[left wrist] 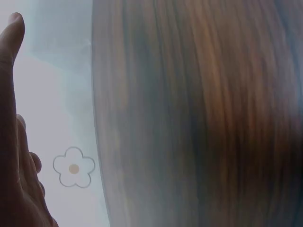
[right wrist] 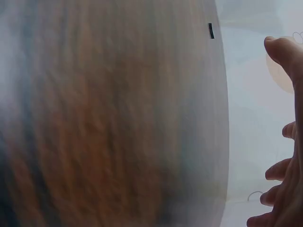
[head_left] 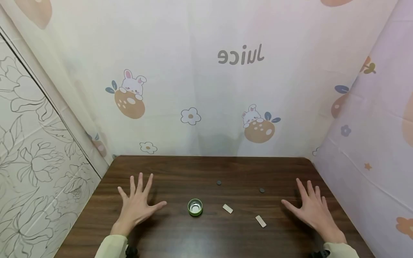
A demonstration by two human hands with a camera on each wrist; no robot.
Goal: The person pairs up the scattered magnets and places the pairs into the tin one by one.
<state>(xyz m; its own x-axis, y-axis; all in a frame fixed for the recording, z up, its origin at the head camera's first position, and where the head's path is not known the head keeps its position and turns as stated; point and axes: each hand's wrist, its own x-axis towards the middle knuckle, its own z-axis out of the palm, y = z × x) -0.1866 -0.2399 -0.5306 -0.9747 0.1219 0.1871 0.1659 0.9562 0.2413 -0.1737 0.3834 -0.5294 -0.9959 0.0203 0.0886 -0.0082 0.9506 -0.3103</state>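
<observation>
My left hand (head_left: 137, 206) is held over the left of the table with fingers straight and spread, holding nothing. Nearest to it is a small round green tin (head_left: 195, 207), open at the top, with a shiny silver inside. On the right, my right hand (head_left: 313, 211) is spread the same way and holds nothing. Between the tin and that hand lie two whitish rectangular blocks, one nearer the tin (head_left: 227, 208) and another (head_left: 260, 221) farther right. Behind them are two small dark discs, a left disc (head_left: 219, 182) and a right disc (head_left: 262, 190).
The dark brown wooden table (head_left: 180, 168) has rounded far corners. A pale printed curtain (head_left: 213, 89) hangs right behind its far edge. More patterned cloth stands along the left side (head_left: 42, 150) and the right side (head_left: 371, 136).
</observation>
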